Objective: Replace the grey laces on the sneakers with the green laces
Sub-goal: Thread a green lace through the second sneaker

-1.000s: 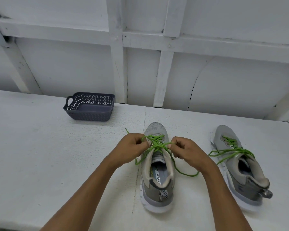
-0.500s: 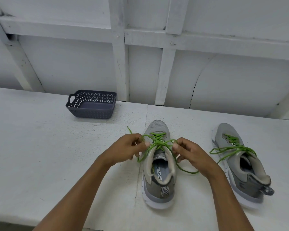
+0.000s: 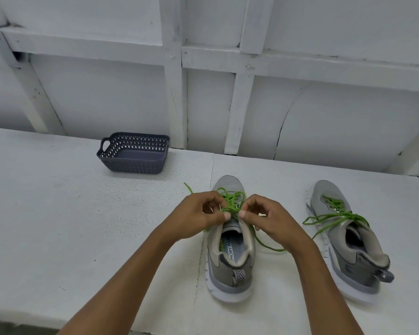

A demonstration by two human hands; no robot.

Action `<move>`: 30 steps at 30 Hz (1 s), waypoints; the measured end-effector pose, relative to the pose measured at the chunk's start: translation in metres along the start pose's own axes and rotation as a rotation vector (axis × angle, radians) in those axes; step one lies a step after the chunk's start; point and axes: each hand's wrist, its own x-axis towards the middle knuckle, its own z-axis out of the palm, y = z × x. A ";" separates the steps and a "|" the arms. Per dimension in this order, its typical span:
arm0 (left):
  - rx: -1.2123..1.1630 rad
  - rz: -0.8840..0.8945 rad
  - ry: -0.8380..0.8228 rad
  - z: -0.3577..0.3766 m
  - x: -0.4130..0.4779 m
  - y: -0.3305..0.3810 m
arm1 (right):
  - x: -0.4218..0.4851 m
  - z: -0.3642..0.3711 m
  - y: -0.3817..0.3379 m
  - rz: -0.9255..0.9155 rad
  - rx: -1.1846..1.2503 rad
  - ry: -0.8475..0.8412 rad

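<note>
Pinching lace above sneaker tongue, left hand and right hand close together, thumbs nearly touching. On table, to the right: 2nd sneaker, green-laced, ends loose. Basket behind.

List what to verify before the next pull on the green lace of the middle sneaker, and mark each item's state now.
1. The left hand pinches the green lace: ok.
2. The right hand pinches the same lace: ok.
3. The middle sneaker stands upright on the table, toe away from the person: ok.
4. A knot has formed under the fingers: cannot tell, the hands cover it.
5. The trailing end lies free on the table, right of that sneaker: ok.
6. The second lace on the right sneaker is tied: cannot tell; its strands sprawl loosely.
</note>
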 end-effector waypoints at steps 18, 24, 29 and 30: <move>0.242 -0.052 -0.053 -0.015 0.010 0.019 | 0.005 -0.005 -0.005 0.075 -0.123 0.008; 0.324 -0.178 -0.201 -0.021 0.003 0.019 | 0.001 -0.005 -0.005 0.151 0.031 -0.049; 0.183 -0.221 -0.222 -0.027 0.000 0.025 | -0.005 -0.015 -0.013 0.074 0.099 -0.004; 0.245 -0.201 -0.221 -0.027 0.000 0.026 | -0.003 -0.014 -0.014 0.078 0.020 0.016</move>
